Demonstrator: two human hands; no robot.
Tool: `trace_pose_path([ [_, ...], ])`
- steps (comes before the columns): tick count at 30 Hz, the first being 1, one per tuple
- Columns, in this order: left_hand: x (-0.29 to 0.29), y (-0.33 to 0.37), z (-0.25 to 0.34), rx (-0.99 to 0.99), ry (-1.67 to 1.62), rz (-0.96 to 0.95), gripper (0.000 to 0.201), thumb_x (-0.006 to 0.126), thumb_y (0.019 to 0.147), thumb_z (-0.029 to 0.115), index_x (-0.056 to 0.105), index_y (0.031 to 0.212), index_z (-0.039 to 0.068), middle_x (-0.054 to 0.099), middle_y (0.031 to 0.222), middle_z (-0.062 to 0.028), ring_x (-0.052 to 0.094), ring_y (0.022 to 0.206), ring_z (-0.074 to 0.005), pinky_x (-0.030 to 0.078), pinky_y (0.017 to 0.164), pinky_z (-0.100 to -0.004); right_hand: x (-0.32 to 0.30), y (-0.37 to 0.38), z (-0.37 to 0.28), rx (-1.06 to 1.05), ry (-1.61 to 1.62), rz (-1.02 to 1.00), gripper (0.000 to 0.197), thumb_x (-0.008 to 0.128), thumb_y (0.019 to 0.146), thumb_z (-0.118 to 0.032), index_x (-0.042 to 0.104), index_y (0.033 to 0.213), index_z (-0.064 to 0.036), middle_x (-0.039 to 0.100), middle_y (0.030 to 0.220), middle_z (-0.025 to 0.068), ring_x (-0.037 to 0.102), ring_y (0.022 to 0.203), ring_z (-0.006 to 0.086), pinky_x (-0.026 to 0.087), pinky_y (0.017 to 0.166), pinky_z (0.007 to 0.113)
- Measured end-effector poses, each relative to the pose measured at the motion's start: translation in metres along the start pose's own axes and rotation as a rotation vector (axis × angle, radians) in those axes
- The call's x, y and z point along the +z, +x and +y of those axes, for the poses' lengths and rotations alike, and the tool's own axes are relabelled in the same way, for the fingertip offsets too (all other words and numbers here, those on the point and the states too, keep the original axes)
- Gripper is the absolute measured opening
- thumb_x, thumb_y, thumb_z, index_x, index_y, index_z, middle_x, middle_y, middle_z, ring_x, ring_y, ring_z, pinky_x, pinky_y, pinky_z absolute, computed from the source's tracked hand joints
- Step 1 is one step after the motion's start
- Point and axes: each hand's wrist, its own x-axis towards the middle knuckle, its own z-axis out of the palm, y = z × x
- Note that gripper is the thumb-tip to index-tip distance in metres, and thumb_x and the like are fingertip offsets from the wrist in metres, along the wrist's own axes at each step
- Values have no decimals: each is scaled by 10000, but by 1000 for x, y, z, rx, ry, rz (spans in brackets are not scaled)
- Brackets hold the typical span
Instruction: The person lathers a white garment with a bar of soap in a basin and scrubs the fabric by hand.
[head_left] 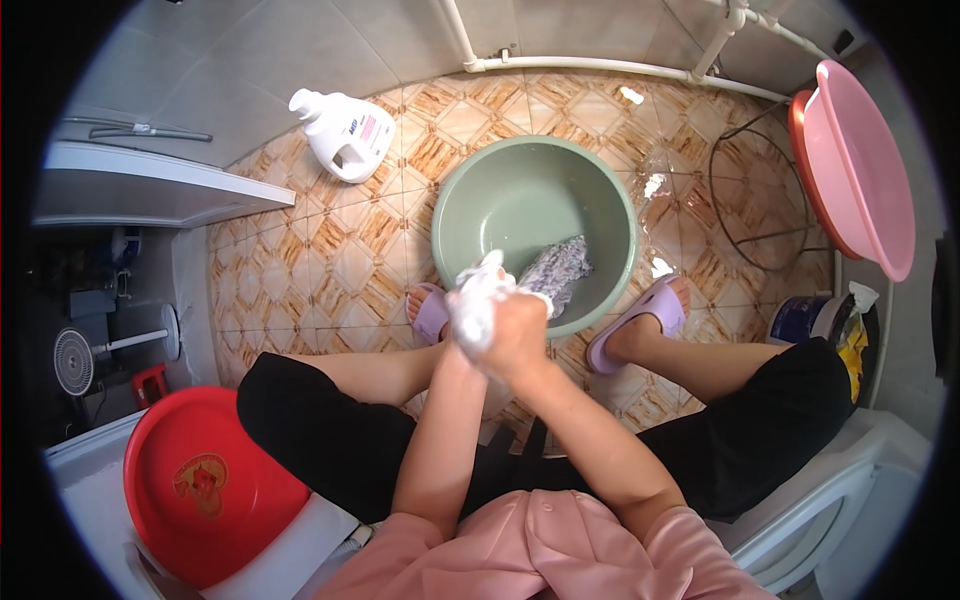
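Scrubbing step, I judge: my left hand and right hand are clenched together on a soapy white cloth above the green basin; patterned cloth lies inside; next move calls for rinsing, lowering into the basin.

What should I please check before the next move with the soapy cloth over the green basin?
1. Both hands, left hand and right hand, gripping the white soapy cloth: ok.
2. Cloth held over the round green plastic basin: ok.
3. Patterned grey garment lying inside the basin: ok.
4. Water level in the basin: cannot tell.
5. White detergent jug upright on the tiled floor: not ok, it lies on its side.
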Motion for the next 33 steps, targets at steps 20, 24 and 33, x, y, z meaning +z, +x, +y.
trace_pose_path([
  [20, 111, 41, -18, 177, 566, 807, 377, 387, 934, 191, 399, 1248, -18, 506, 1187, -151, 518, 1092, -230, 434, 914, -348, -47, 41, 43, 796, 749, 0, 263, 608, 862, -226, 625, 788, 25, 595, 656, 20, 495, 591, 68, 414, 528, 256],
  [24, 107, 41, -20, 259, 577, 887, 375, 427, 944, 292, 497, 1188, 15, 566, 1122, -63, 553, 1030, -179, 441, 887, -302, -51, 44, 18, 825, 759, 3, 273, 591, 853, -254, 613, 786, 10, 623, 703, 75, 570, 621, 129, 445, 579, 255],
  [33, 96, 36, -33, 132, 399, 816, 324, 428, 918, 223, 475, 1179, 37, 522, 899, -47, 523, 819, -142, 465, 730, -284, -21, 31, 47, 394, 9, -18, 151, 654, 634, -189, 592, 617, -52, 589, 629, 178, 614, 588, 307, 465, 510, 411],
])
